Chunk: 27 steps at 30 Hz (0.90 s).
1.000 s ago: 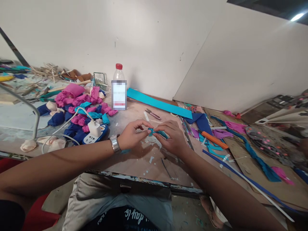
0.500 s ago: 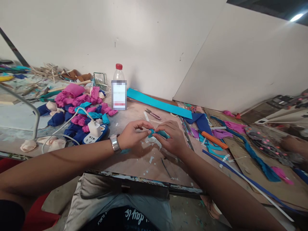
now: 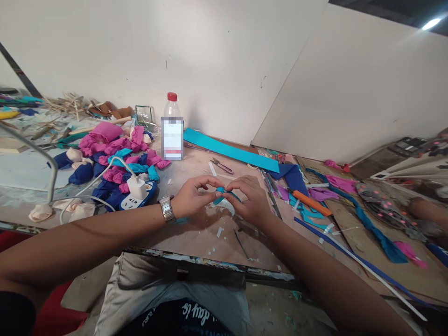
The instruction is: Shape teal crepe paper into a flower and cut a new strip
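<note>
Both hands meet over the table [image 3: 196,238], pinching a small turquoise strip [image 3: 219,190] between their fingertips. My left hand [image 3: 196,196] grips the strip's left part with thumb and forefinger; a watch sits on that wrist. My right hand [image 3: 252,198] pinches the same strip from the right, and part of it shows under the fingers. The strip looks curled where the fingertips come together; whether it is paper or cloth I cannot tell. Beneath the hands lies a whitish, translucent patch [image 3: 227,208]. Thread snips [image 3: 222,165] lie just beyond the fingers.
Pink, blue and cream crumpled pieces [image 3: 112,144] heap at the left, beside a power strip [image 3: 138,198] with a white cable. A red-capped bottle [image 3: 172,109] stands near the wall. A long turquoise strip [image 3: 231,150] lies behind. An orange utility knife [image 3: 311,203] rests at right.
The small turquoise strip has shifted slightly between the fingertips, and more of it shows by the left thumb. Both hands stay in nearly the same place.
</note>
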Motion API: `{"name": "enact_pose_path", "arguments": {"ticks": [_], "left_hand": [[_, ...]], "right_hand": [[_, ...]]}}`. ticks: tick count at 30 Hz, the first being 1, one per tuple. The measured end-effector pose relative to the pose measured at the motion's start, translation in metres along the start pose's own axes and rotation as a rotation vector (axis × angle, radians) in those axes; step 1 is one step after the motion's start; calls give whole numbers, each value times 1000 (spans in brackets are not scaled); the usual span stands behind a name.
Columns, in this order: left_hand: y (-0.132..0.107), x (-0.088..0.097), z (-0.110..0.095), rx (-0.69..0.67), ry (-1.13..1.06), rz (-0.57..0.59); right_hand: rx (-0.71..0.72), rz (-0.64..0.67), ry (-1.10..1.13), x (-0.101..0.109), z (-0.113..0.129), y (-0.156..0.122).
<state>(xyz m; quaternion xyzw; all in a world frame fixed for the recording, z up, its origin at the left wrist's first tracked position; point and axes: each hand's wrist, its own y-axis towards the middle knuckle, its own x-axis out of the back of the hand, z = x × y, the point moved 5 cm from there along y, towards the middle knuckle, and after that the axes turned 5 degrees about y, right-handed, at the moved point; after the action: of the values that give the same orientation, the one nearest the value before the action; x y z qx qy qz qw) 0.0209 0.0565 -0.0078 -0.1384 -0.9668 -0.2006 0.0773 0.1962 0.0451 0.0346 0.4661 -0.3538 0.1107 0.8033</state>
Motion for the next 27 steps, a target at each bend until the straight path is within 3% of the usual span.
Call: {"name": "enact_pose_path", "arguments": {"ticks": [9,16,27], "left_hand": [[-1,1,-2,-22,3,-14],[-3,1,-11,-117,61,-3],[-3,2,-8,-104,109,-30]], "right_hand": [[23,18,11,0,1,1],[18,6,16,1,1,0],[29,7,38,3,4,1]]}}
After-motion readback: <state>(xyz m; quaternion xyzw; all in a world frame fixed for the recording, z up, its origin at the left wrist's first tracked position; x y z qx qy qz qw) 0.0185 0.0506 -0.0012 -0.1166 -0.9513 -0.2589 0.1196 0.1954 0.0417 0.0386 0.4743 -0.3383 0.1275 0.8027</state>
